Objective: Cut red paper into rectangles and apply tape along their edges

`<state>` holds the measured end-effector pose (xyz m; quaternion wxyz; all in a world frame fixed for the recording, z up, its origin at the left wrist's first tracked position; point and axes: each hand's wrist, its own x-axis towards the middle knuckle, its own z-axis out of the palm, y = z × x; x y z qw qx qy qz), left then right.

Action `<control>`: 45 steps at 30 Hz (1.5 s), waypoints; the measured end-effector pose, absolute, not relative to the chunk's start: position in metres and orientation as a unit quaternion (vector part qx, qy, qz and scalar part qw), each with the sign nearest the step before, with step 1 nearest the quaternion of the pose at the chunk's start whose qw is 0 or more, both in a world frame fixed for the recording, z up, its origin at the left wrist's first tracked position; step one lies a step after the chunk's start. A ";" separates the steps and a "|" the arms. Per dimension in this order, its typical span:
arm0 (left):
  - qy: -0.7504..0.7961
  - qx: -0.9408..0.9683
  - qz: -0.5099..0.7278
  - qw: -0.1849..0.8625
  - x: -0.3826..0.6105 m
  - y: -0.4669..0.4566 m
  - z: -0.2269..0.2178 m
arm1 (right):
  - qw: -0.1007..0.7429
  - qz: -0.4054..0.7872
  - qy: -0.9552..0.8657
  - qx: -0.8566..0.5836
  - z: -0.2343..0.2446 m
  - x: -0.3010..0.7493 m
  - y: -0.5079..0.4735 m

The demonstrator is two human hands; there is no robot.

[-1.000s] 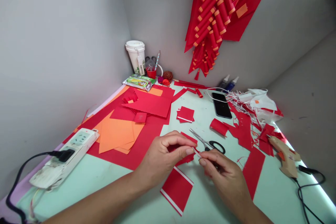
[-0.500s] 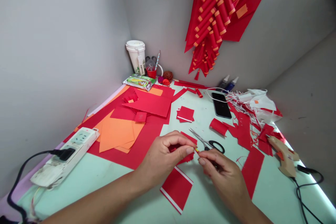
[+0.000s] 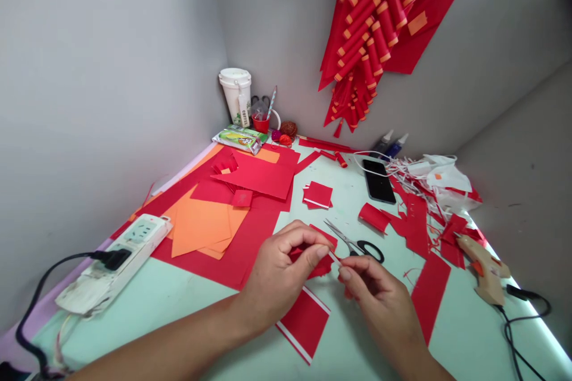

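Note:
Between my two hands is a small red paper piece with a white strip (image 3: pixel 334 258), mostly hidden by fingers. My left hand (image 3: pixel 283 277) pinches its upper left end with thumb and forefinger. My right hand (image 3: pixel 379 294) grips the lower right end, its fingertips closed. Below them on the table lies a red paper square (image 3: pixel 307 324) with white strips along two opposite edges, partly covered by my left hand. More red paper pieces (image 3: pixel 322 266) lie behind the fingers. Black-handled scissors (image 3: pixel 357 244), blades slightly apart, rest just beyond my right hand.
Orange sheets (image 3: pixel 201 223) and large red sheets lie left, near a power strip (image 3: pixel 118 265). A small stack of red squares (image 3: pixel 319 194), a phone (image 3: pixel 378 180) and paper scraps lie farther back. A glue gun (image 3: pixel 485 268) with a cord is at right. Paper firecrackers (image 3: pixel 370 30) hang above.
A tiny yellow bit between my fingertips is no longer visible, and more of the white strip shows. The view has shifted slightly; both hands stay close together.

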<state>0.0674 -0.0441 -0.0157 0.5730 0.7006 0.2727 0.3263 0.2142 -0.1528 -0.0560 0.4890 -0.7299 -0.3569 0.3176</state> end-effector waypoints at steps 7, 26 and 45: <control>0.290 0.691 0.340 0.568 0.067 -0.045 -0.018 | 0.522 0.330 -0.338 -0.710 -0.060 0.214 -0.154; 0.322 0.643 0.366 0.591 0.071 -0.045 -0.021 | 0.491 0.258 -0.369 -0.746 -0.060 0.210 -0.157; 0.323 0.629 0.333 0.623 0.071 -0.043 -0.022 | 0.528 0.291 -0.334 -0.724 -0.057 0.206 -0.158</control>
